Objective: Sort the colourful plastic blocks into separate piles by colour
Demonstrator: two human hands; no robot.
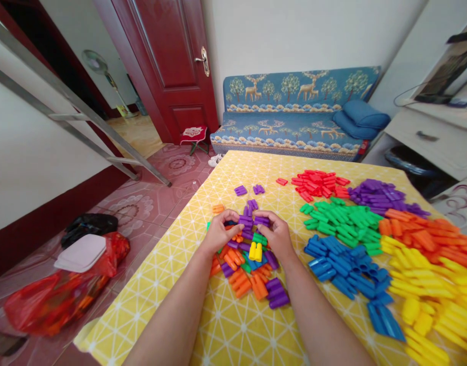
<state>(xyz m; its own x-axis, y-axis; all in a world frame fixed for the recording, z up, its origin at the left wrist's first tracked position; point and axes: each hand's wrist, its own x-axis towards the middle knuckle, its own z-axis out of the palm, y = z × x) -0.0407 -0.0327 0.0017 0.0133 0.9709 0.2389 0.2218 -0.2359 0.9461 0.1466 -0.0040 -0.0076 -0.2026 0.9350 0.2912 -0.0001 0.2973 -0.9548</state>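
My left hand (pixel 223 233) pinches a purple plastic toy block (pixel 245 221) made of joined tubes. Close beside it, my right hand (pixel 276 233) has its thumb and fingers closed on another purple block (pixel 261 220). Both hands are just above a mixed pile of orange, purple, green and blue blocks. Toward the near side of that pile lie orange blocks (pixel 240 282) and purple blocks (pixel 277 293). A yellow block (pixel 255 251) stands out between my wrists. Beyond my fingers, a few loose purple blocks (pixel 240 190) rest on the yellow cloth.
Sorted heaps fill the table's right side: red (pixel 319 184), purple (pixel 384 196), green (pixel 342 222), orange (pixel 428 236), blue (pixel 346 267) and yellow (pixel 432 284). Behind the table (pixel 172 295) is a blue sofa (pixel 279 122). A metal ladder (pixel 77 117) and red plastic bags (pixel 61 300) are at left.
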